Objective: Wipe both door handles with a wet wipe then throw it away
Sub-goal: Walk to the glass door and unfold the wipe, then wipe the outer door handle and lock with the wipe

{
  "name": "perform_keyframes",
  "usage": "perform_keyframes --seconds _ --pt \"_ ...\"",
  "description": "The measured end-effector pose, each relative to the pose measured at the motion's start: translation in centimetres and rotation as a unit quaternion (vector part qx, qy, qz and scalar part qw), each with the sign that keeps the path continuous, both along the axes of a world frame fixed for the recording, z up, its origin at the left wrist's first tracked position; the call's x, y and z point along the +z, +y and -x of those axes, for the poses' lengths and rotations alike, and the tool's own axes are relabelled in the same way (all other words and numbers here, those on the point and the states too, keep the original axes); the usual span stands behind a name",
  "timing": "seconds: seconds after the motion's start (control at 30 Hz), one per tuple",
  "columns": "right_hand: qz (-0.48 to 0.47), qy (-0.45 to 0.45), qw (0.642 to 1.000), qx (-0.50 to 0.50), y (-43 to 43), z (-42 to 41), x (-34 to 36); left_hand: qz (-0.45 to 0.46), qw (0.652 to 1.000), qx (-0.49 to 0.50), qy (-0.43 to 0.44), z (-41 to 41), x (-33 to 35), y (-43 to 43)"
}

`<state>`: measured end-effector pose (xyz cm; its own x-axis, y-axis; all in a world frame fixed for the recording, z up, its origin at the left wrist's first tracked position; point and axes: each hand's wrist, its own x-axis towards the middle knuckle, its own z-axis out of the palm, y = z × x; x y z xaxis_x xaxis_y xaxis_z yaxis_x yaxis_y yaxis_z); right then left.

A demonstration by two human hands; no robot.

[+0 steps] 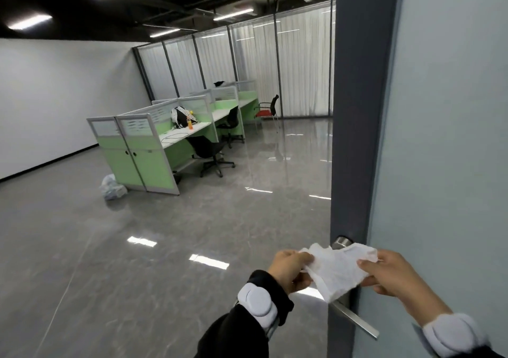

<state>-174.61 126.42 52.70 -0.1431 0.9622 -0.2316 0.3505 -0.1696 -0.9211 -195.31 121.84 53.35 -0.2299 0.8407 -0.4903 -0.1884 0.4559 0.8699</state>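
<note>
A white wet wipe [336, 268] is stretched between both hands in front of the door's edge. My left hand [290, 271] pinches its left side, and my right hand [395, 272] pinches its right side. Behind the wipe, a silver lever door handle [354, 320] juts from the dark grey door frame [354, 138]; its lower bar shows below the wipe. A round metal part of the handle [342, 241] shows above the wipe. The other side's handle is hidden.
The frosted glass door [450, 138] fills the right. Beyond lies a glossy grey floor [165, 247], green office cubicles [154, 149] with black chairs [211, 151], a white bag [112, 184] on the floor, and a curtained glass wall at the back.
</note>
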Motion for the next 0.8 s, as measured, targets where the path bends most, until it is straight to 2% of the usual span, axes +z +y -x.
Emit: perform_keyframes --seconds 0.4,0.53,0.8 --pt "0.115 -0.171 0.977 0.054 5.5 0.1 -5.1 0.098 0.982 -0.135 0.084 1.9 -4.9 8.1" --pt "0.133 -0.203 0.969 0.053 5.3 0.2 -5.7 0.129 0.961 -0.194 0.149 1.9 -5.7 10.3" --pt "0.176 -0.208 0.962 0.028 5.6 1.8 -6.7 0.152 0.908 -0.336 0.196 1.9 -8.8 13.7"
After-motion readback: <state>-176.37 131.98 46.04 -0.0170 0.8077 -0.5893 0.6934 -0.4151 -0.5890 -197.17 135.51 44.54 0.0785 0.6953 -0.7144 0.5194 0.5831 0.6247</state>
